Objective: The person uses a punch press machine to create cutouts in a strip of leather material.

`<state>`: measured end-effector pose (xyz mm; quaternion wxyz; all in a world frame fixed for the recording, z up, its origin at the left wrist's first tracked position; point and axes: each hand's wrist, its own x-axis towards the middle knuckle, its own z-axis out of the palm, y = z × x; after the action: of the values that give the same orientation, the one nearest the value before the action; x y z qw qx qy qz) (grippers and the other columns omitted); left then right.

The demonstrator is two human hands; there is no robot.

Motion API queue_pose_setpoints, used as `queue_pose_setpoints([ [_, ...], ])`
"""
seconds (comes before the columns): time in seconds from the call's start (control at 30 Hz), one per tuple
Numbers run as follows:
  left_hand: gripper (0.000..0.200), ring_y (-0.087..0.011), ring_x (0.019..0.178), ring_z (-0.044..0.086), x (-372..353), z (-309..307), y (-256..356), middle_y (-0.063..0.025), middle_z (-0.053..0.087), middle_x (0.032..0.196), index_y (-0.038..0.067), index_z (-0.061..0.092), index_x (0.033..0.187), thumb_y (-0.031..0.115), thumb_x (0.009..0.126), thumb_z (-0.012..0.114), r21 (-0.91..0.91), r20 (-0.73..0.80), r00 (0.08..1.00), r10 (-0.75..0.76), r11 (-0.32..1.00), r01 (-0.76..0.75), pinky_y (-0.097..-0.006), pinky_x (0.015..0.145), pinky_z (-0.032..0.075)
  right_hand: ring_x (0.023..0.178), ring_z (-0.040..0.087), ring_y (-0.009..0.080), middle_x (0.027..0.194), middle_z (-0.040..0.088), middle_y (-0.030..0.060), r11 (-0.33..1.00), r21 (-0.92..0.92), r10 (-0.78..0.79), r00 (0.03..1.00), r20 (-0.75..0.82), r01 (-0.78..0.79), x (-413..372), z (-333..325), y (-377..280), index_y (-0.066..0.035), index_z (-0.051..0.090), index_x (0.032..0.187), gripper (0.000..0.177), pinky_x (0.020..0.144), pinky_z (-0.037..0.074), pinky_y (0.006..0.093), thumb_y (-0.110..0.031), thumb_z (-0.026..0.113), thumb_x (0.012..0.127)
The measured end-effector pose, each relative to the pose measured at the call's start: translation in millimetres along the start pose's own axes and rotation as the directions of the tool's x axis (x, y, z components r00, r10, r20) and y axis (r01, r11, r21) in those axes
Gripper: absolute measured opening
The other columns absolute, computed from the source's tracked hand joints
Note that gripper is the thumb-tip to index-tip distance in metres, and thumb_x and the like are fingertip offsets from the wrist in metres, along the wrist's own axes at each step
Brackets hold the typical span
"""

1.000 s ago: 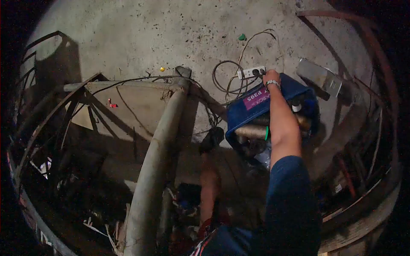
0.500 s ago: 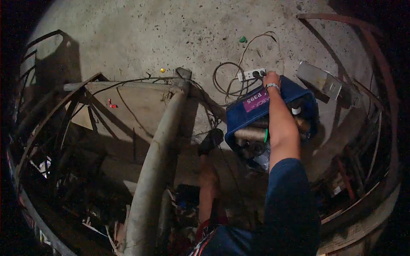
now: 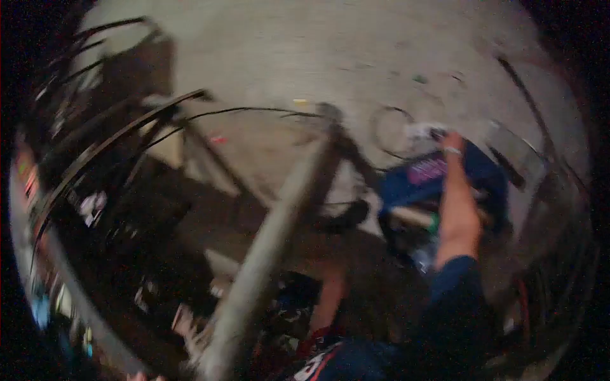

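My right hand (image 3: 452,142), with a band at its wrist, reaches over a blue fabric box (image 3: 410,184). Its fingers are closed on a black plug (image 3: 437,133) at the right end of a white power strip (image 3: 417,131); motion blur softens the contact. The box has a purple label (image 3: 427,170) and holds a pale thread spool (image 3: 412,216) with a green rim. Skin-coloured fingertips at the lower left edge look like my left hand (image 3: 141,377); what they touch is hidden. A looped cable (image 3: 373,130) lies beside the strip.
A thick grey pipe (image 3: 273,235) slants through the middle. Dark metal frames (image 3: 121,136) stand at left. A pale metal piece (image 3: 518,143) lies right of the box. My leg (image 3: 329,289) and dark shoe (image 3: 346,217) are between pipe and box.
The view has swung left, so the scene is shifted right and blurred. Fingertips have appeared at the lower left edge. My right hand stays at the end of the power strip.
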<state>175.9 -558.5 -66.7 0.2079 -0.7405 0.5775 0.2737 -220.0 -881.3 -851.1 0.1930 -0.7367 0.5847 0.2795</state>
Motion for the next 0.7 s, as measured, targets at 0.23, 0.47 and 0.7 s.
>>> queue_pose_setpoints([
  [0.23, 0.070, -0.0344, 0.119, 0.045, 7, 49, 30, -0.0104, 0.061, 0.120, 0.016, 0.071, 0.107, 0.077, 0.083, 0.045, -0.366, -0.385, 0.855, -0.347, 0.908, 0.203, -0.0512, 0.100, 0.028, 0.094, 0.067, 0.0382, 0.101, 0.070, 0.0204, 0.988, 0.129, -0.083, 0.996, -0.015, 0.085, 27, 19, 45, -0.004, 0.072, 0.101, 0.038, 0.082, 0.053, 0.0467, -0.036, 0.069, 0.079],
  [0.47, 0.067, -0.0372, 0.117, 0.051, 21, 32, 36, -0.0176, 0.063, 0.116, 0.006, 0.070, 0.109, 0.066, 0.088, 0.049, -0.384, -0.421, 0.841, -0.338, 0.907, 0.172, -0.0570, 0.103, 0.027, 0.092, 0.067, 0.0374, 0.099, 0.070, 0.0195, 0.993, 0.101, -0.068, 0.997, 0.024, 0.065, 45, 34, 19, -0.005, 0.073, 0.100, 0.038, 0.080, 0.053, 0.0465, -0.037, 0.070, 0.079],
  [0.7, 0.065, -0.0346, 0.120, 0.049, 22, 36, 36, -0.0153, 0.064, 0.115, 0.007, 0.073, 0.102, 0.066, 0.085, 0.053, -0.415, -0.425, 0.827, -0.367, 0.891, 0.182, -0.0537, 0.106, 0.020, 0.090, 0.067, 0.0366, 0.097, 0.071, 0.0185, 0.995, 0.067, -0.076, 0.996, 0.046, 0.073, 53, 42, 23, -0.005, 0.073, 0.098, 0.039, 0.079, 0.053, 0.0462, -0.038, 0.072, 0.078],
])
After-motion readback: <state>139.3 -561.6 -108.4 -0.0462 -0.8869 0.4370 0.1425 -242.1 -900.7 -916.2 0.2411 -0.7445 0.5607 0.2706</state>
